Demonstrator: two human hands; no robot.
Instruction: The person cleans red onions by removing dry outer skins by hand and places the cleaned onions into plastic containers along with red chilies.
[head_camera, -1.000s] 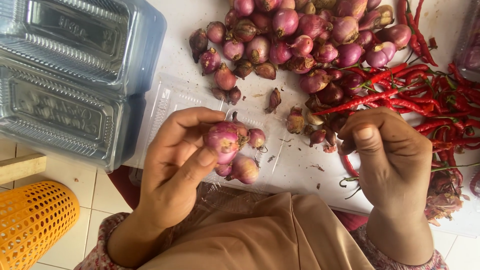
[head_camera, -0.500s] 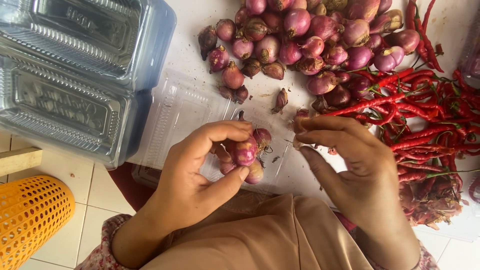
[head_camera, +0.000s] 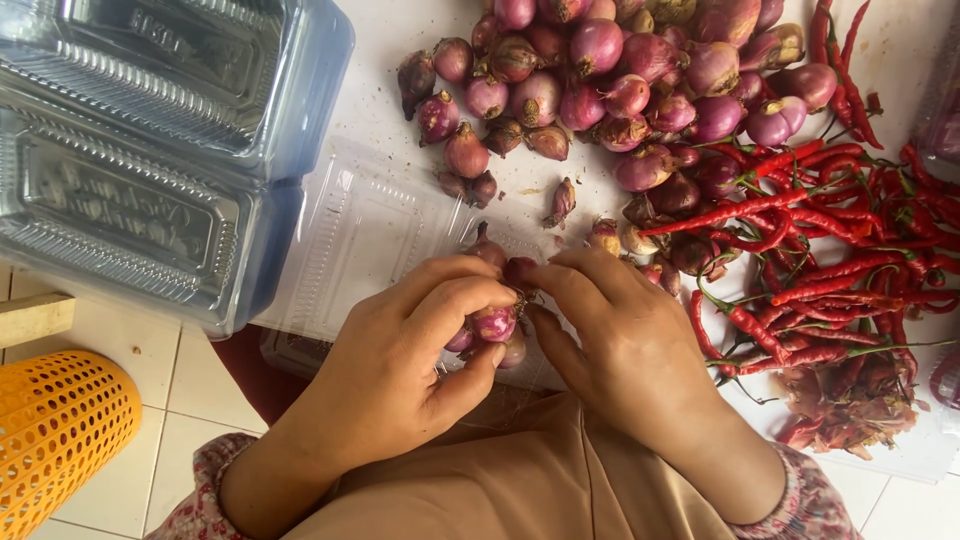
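Left hand (head_camera: 400, 370): grip clamped on a small bunch of shallots (head_camera: 492, 325), held above the counter's (head_camera: 400, 60) near edge, over the lap. Right hand (head_camera: 620, 340): fingertips pinched together on the bunch's tip, at the dry skin. Judged best: pull skin in short strips, bunch held steady, thumb clear of the flesh. Counts: bunch, about three bulbs; pile (head_camera: 620, 70) at far edge, roughly thirty; chillies (head_camera: 820, 260) at right edge, too tangled to count; clear trays (head_camera: 150, 150), two.

Two clear, bluish plastic tubs (head_camera: 150, 130) with ribbed rectangular lids are lying side by side at the upper left. A flat clear plastic tray (head_camera: 370, 230) is lying just beside them, reaching under the hands.
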